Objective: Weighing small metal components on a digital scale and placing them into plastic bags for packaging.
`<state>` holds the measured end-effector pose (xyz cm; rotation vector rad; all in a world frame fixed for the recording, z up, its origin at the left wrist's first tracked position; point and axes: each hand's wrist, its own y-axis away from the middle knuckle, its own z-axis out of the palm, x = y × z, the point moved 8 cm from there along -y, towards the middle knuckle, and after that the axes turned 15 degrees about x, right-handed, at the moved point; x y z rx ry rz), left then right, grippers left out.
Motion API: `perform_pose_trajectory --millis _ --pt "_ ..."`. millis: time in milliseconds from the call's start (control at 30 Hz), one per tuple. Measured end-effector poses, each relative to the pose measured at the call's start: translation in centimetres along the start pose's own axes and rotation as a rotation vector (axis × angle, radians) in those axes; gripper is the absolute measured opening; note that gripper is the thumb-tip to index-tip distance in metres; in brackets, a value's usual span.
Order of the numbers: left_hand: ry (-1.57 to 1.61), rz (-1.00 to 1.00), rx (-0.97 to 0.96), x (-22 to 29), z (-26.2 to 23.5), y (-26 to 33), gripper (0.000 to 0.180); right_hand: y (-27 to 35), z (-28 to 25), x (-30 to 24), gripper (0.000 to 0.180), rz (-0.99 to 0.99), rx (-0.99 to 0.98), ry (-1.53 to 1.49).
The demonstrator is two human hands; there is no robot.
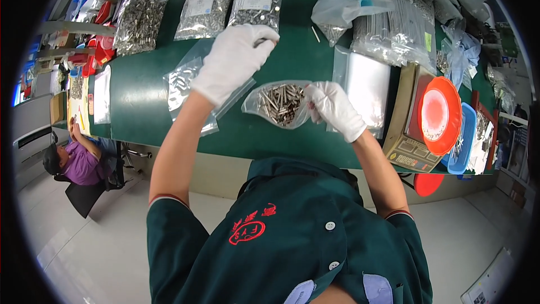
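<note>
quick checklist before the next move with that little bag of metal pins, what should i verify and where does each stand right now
1. Small clear bag gripped: right hand pinches its right edge. Ok.
2. Bag mouth open enough to take more: cannot tell, the opening is not clear.
3. Pins inside the bag: gathered in the middle, none seen spilling. Ok.
4. Left hand carrying pins: fingers curled at the tips, contents hidden. Cannot tell.
5. Landing space: bare green table shows below the bag, but empty clear bags lie under the left hand. Ok, tight.
6. Orange bowl on the scale: sits apart at the right. Ok.
</note>
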<state>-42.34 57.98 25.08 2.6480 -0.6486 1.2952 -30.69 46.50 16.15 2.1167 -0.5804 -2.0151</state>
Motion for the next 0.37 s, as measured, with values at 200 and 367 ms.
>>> perform_pose_trajectory --millis 200,367 --pt "-0.561 0.672 -0.157 -6.8 12.9 -6.0 0.025 0.9 0.4 -0.1 0.039 -0.028 -0.035 -0.036" --pt "-0.772 0.950 -0.217 -8.1 20.4 -10.0 0.029 0.5 0.2 -0.1 0.038 0.027 -0.039 -0.043"
